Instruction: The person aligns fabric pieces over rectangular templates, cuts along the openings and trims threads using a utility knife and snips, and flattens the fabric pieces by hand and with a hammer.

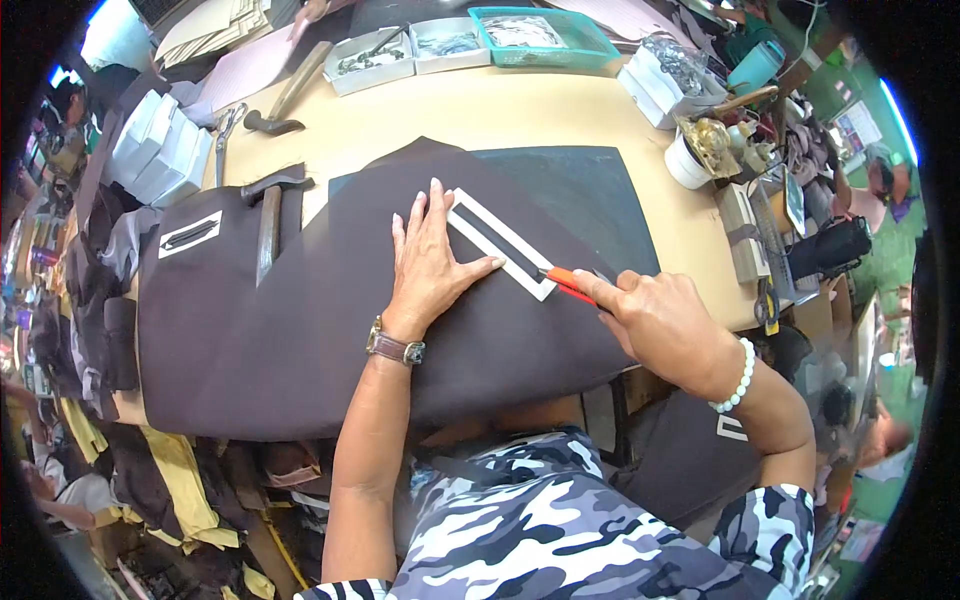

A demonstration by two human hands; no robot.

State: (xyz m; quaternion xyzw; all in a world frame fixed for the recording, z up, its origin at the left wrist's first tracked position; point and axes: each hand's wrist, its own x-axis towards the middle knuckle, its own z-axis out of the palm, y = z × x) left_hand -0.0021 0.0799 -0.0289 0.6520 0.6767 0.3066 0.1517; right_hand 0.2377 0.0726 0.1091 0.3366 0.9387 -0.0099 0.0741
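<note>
Apparently the step in hand is careful blade or marking work along the white rectangular frame (543, 289), which lies on the dark fabric (330, 340) between the 2 grips. Just left of the frame, the left grip (425, 255) is open, its palm down on the fabric, its fingers spread towards the frame's far end and its thumb reaching to the near long edge. The right grip (665, 325) is closed on an orange-handled tool (575, 285), whose dark tip meets the frame's end nearest that grip; whether it is cutting, scoring or marking, I cannot tell. Beyond the right grip, a dark cutting mat (600, 190) shows from under the fabric on the worktop (420, 100). To the left of the left grip are a hammer (269, 235) and a 2nd white-bordered piece (190, 234). Judging by this setup, the next move calls for steady pressure from the left grip so that frame and fabric do not creep, and a light, controlled tip close to the inner edge, with the left thumb well out of its path.
</note>
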